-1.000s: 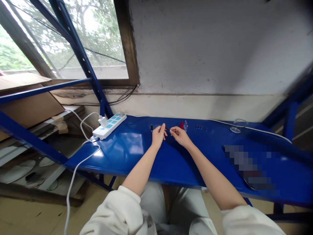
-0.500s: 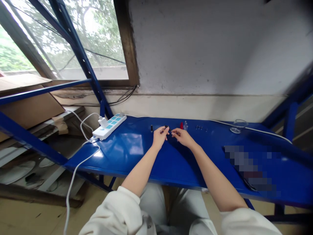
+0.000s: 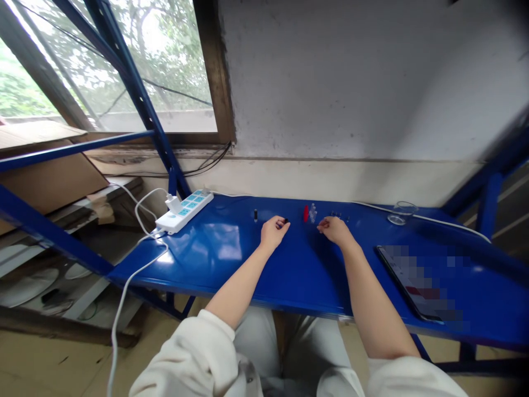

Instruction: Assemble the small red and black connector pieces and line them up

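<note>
My left hand (image 3: 274, 231) is closed around a small black piece (image 3: 285, 221) above the blue table (image 3: 289, 275). To its right, my right hand (image 3: 334, 229) has its fingers pinched together; what they hold, if anything, is too small to make out. A red object (image 3: 306, 213) and a clear plastic piece (image 3: 313, 212) stand side by side between and beyond the hands. Left of my left hand is a small black cylinder (image 3: 255, 215). Several tiny parts (image 3: 339, 214) lie just behind my right hand.
A white power strip (image 3: 184, 214) with a plug and cable sits at the table's left end. Toward the right are a clear round container (image 3: 397, 219) and a dark tablet-like device (image 3: 409, 286). A white cable runs along the back edge.
My right hand has moved right, away from my left hand, toward the tiny parts. My left hand stays in nearly the same place with the black piece.
</note>
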Demonstrator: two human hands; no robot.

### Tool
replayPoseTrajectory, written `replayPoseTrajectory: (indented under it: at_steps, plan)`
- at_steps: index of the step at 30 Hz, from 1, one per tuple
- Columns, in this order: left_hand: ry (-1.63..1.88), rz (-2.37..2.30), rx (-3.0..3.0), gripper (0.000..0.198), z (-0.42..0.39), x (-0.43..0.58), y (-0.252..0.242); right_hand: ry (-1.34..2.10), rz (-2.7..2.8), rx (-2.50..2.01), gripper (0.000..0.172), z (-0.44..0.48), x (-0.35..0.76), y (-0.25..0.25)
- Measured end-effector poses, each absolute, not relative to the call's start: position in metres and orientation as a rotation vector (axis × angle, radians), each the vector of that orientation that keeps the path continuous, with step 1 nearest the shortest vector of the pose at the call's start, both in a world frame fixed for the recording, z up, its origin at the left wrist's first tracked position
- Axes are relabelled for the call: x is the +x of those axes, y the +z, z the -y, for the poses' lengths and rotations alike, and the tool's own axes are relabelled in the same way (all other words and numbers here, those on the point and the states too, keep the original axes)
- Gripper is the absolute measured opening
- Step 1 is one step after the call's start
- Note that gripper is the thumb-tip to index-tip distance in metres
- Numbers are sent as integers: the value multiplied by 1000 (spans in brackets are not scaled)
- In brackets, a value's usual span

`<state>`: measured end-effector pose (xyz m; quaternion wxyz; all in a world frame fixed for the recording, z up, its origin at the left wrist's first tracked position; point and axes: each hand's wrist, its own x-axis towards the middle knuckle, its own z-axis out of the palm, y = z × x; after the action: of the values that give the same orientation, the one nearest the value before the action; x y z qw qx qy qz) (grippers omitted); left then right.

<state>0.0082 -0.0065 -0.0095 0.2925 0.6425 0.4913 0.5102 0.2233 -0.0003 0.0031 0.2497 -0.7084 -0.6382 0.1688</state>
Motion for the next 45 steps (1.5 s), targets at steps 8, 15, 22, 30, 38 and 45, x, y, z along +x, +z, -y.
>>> replayPoseTrajectory:
  at_steps: [8,15,22,30,38,45]
  plan:
    - [1176,-1267,1996,17,5,28,-10,286,1710,-2012,18,4,204,1]
    - [1125,-1354,2053,13,-6,50,-8,227,1708,-2108,25,5,205,1]
    - [1111,-1465,2030,11,-20,67,-12,179,1703,-2134,27,6,203,3]
    - [1071,-1510,2112,10,-25,69,-17,209,1711,-2150,27,9,202,8]
    - [1020,-1529,2163,13,-23,69,-16,256,1714,-2177,27,10,200,10]
    - [867,-1608,2259,15,-20,70,-13,258,1747,-2211,28,13,198,13]
